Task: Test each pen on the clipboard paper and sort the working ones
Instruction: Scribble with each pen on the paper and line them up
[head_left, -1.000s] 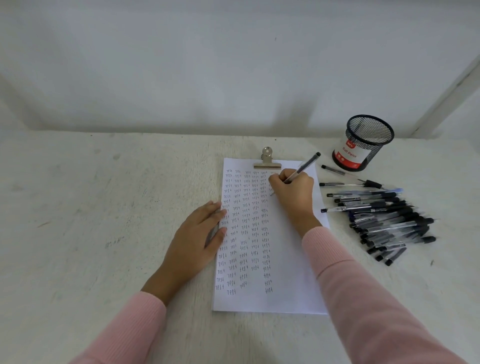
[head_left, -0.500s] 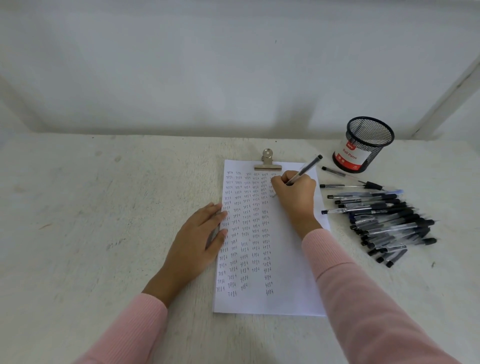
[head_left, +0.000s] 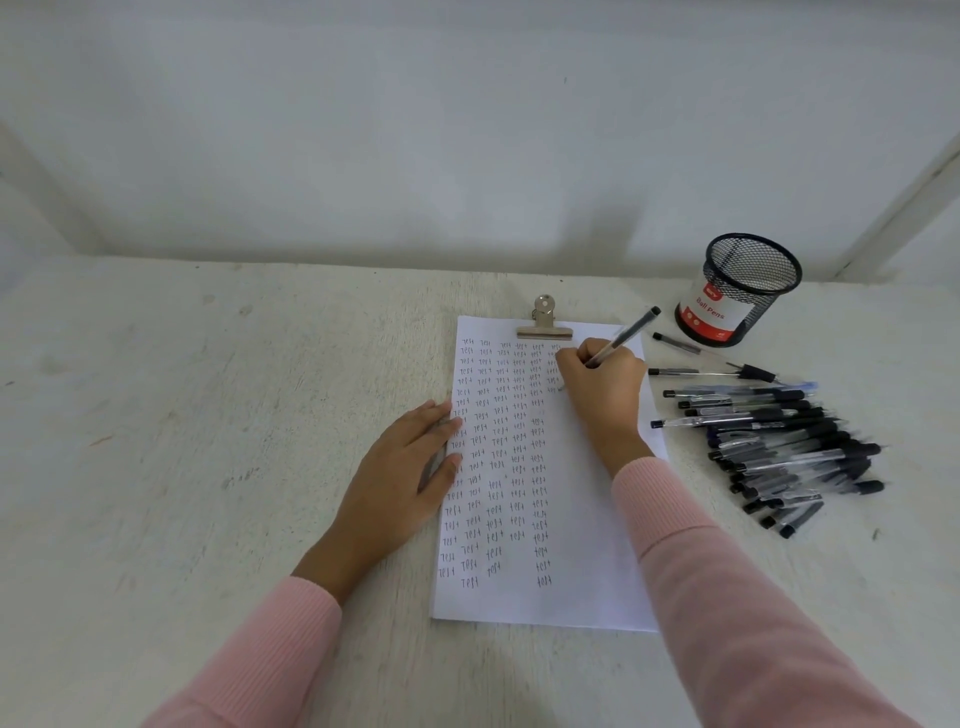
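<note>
1. In test now: a clear-barrelled ballpoint pen (head_left: 625, 335), pinched between the curled fingers (head_left: 574, 358) and thumb of the right hand (head_left: 605, 387). Writing end down on the sheet beneath the fingertips and hidden by them, dark end slanting up and away past the knuckles.
2. Under both hands, the clipboard paper (head_left: 576, 545), gripped at its top by a metal clip (head_left: 544, 326) just beyond the writing fingers. Columns of small "test" marks to the left of those fingers, the newest column only begun beside them, bare paper below the wrist.
3. At the sheet's left edge, the left hand (head_left: 400, 467) lying flat, its fingers (head_left: 441, 422) straight and close together, tips pressing the paper, holding nothing.
4. On the outer side of the right fingers, near the sheet but apart from it, a heap of ballpoints (head_left: 779, 447) on the table (head_left: 208, 415). Two single pens (head_left: 698, 372) between the heap and the cup.
5. Farthest from the fingers, beyond and to the right, a black mesh pen cup (head_left: 745, 291) labelled "Ball Pens". No pen seen above its rim.
6. Judging by the many marks, well under way, with one pen mid-test. Impossible to tell which pens in the heap are already tried. Sorting apparently mostly left, with nothing visible in the cup.
</note>
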